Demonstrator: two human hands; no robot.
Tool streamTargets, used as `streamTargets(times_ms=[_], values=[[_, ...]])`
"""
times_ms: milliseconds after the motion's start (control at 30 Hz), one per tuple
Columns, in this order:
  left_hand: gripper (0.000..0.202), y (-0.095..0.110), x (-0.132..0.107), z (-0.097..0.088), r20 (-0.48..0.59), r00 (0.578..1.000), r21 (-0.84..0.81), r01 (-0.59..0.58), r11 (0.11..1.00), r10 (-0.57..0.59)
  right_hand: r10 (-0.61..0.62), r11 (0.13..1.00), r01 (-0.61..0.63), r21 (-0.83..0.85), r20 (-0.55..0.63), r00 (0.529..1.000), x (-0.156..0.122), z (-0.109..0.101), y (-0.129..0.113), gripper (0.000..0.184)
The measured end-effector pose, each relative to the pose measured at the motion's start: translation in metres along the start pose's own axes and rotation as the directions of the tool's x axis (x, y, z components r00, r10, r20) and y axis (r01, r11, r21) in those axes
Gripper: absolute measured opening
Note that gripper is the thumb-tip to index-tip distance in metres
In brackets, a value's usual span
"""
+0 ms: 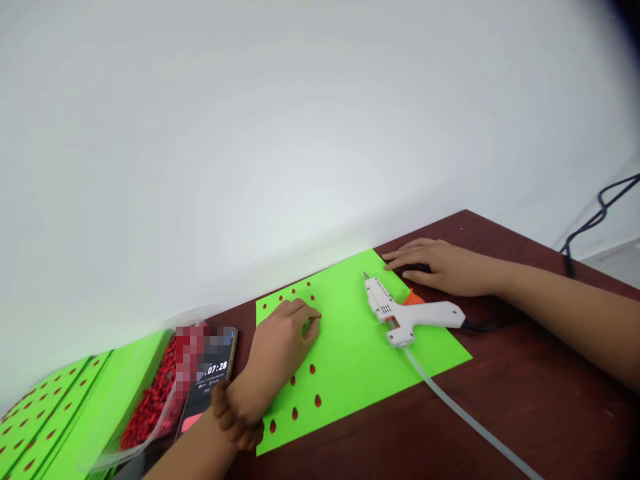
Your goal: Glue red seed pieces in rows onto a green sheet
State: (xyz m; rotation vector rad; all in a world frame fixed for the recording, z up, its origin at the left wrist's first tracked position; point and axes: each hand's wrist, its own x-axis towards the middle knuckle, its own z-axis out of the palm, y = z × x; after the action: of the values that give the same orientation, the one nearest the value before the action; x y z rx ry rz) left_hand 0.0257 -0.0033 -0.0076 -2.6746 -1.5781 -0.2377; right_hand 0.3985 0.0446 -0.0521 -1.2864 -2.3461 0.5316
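A wooden bead bracelet (233,413) rings my left wrist at the foot of the frame as my left hand (280,347) leans over a lime-green sheet (360,353), its fingers (305,315) curled and pressed together, pinching at a red seed (319,315) that they largely hide. More seeds (313,369) dot the sheet in loose rows above and below that hand. My right hand (440,267) rests palm down on the table (525,400), just past the sheet's far edge, its fingers (405,257) lightly spread and just beside a white glue gun (395,313) lying on the sheet, with an orange stand (413,299) under it, a black cord (480,325) at its grip and a clear glue stick (465,413) running toward the lower right. Left of the sheet lie a phone (207,377) showing 07:28, a partly pixelated bag of red seeds (150,400) and seed-dotted green sheets (35,420)
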Motion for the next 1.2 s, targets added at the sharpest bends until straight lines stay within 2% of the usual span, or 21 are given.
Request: streamTargets(times_ms=[300,467,533,600,667,733,800,833,900,1000,1067,1133,1200], values=[[0.021,-0.001,-0.001,-0.003,0.028,0.999,0.047,-0.015,0.999,0.014,0.009,1.0,-0.009,-0.011,0.006,1.0,0.0,0.0,0.0,0.046],[0.023,0.006,0.003,-0.002,0.062,0.998,0.091,-0.034,0.995,0.028,-0.006,1.0,0.006,-0.018,-0.004,1.0,0.0,0.002,0.002,0.044],[0.024,0.008,0.004,-0.008,0.081,0.996,0.108,-0.047,0.993,0.038,-0.015,1.0,0.015,-0.008,-0.012,1.0,-0.001,0.002,0.003,0.044],[0.023,0.002,-0.001,-0.026,0.055,0.998,0.121,-0.051,0.991,0.044,-0.013,1.0,0.013,-0.002,-0.013,1.0,-0.001,0.002,0.002,0.044],[0.025,-0.014,-0.013,-0.057,-0.054,0.999,0.121,0.008,0.993,-0.001,-0.01,1.0,0.01,-0.001,-0.012,1.0,-0.002,0.002,0.002,0.045],[0.031,-0.042,-0.032,-0.092,-0.193,0.968,0.097,0.18,0.979,-0.159,-0.01,1.0,0.01,0.003,-0.016,1.0,-0.002,0.003,0.002,0.045],[0.037,-0.075,-0.056,-0.121,-0.211,0.893,0.138,0.429,0.893,-0.397,-0.014,1.0,0.015,0.011,-0.019,1.0,-0.002,0.003,0.003,0.045],[0.039,-0.09,-0.069,-0.129,-0.145,0.847,0.179,0.53,0.829,-0.511,-0.016,1.0,0.016,0.012,-0.017,1.0,-0.002,0.003,0.004,0.045],[0.038,-0.115,-0.09,-0.132,0.029,0.795,0.228,0.585,0.778,-0.606,-0.013,1.0,0.013,0.013,-0.008,1.0,-0.003,0.003,0.004,0.046],[0.037,-0.128,-0.108,-0.114,0.297,0.747,0.213,0.556,0.804,-0.595,0.001,1.0,-0.001,0.02,0.003,1.0,-0.003,0.002,0.002,0.046],[0.034,-0.125,-0.113,-0.103,0.374,0.717,0.207,0.554,0.806,-0.589,0.003,1.0,-0.003,0.021,0.014,1.0,-0.004,0.0,-0.001,0.046],[0.03,-0.12,-0.113,-0.097,0.367,0.741,0.205,0.525,0.826,-0.562,0.003,1.0,-0.003,0.004,0.035,0.999,-0.005,-0.002,-0.005,0.047],[0.028,-0.118,-0.114,-0.096,0.314,0.789,0.226,0.479,0.848,-0.529,0.007,1.0,-0.006,-0.022,0.048,0.999,-0.006,-0.004,-0.009,0.048]])
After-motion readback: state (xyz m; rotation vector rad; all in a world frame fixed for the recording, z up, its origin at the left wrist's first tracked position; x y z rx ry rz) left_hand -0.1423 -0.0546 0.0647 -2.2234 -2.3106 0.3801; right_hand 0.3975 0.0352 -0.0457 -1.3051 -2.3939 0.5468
